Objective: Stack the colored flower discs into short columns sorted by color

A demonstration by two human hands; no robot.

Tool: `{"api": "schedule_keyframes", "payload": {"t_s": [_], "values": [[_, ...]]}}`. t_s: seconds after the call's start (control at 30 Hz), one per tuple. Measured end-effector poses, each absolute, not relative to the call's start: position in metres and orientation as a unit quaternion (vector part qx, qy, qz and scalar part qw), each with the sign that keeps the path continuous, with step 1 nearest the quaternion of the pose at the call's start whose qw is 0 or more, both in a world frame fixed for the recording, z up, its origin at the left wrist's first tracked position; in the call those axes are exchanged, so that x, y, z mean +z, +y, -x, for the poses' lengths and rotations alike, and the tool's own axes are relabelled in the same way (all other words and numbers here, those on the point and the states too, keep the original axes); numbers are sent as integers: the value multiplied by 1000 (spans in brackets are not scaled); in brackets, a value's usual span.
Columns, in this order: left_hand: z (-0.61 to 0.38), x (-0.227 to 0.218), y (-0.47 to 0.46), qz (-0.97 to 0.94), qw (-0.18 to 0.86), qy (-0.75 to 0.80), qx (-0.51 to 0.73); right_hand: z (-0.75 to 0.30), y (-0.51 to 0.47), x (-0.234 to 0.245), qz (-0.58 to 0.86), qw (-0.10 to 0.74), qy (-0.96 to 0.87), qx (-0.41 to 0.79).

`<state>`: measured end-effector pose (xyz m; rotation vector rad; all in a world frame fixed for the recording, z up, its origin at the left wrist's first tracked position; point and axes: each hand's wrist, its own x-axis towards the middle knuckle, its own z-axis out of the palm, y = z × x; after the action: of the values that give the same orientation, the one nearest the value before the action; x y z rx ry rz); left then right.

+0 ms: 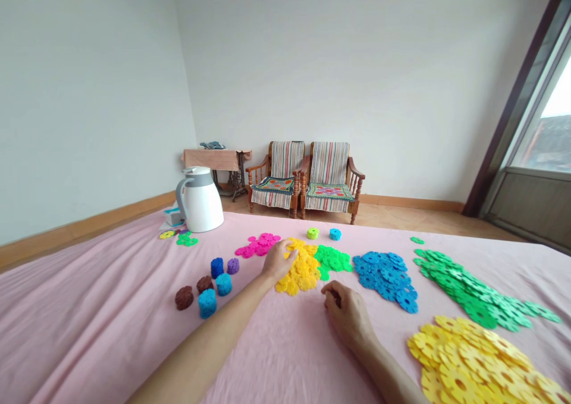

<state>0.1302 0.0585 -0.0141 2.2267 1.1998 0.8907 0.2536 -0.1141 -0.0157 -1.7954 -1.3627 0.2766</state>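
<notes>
My left hand (277, 261) reaches out over the near edge of a small yellow pile of snowflake discs (302, 271), fingers curled onto the discs. My right hand (347, 313) rests on the pink cloth (111, 309) nearer to me, fingers curled in around something dark that I cannot make out. A pink pile (259, 244) lies left of the yellow pile, a bright green pile (333, 259) right of it, then a blue pile (386, 276).
Stacked disc cylinders stand at left: brown (184, 297), blue (207, 303), purple (232, 265). A large green pile (473, 290) and a large yellow pile (473, 362) lie at right. A white jug (200, 199) stands at the far left; two chairs (307, 179) beyond.
</notes>
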Motion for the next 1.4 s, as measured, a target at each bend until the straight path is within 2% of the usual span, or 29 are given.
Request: {"api": "schedule_keyframes", "payload": {"t_s": [0.2, 0.4, 0.67, 1.4], "values": [[-116, -6, 97, -816, 75, 515, 251, -254, -113, -16, 721, 418, -543, 104], [-109, -5, 129, -822, 3, 546, 158, -252, -113, -15, 730, 413, -536, 91], [-120, -8, 142, -829, -15, 549, 104, -252, -113, -18, 723, 421, -541, 90], [-100, -9, 77, -785, -46, 596, 164, -255, -113, -14, 720, 408, -551, 110]]}}
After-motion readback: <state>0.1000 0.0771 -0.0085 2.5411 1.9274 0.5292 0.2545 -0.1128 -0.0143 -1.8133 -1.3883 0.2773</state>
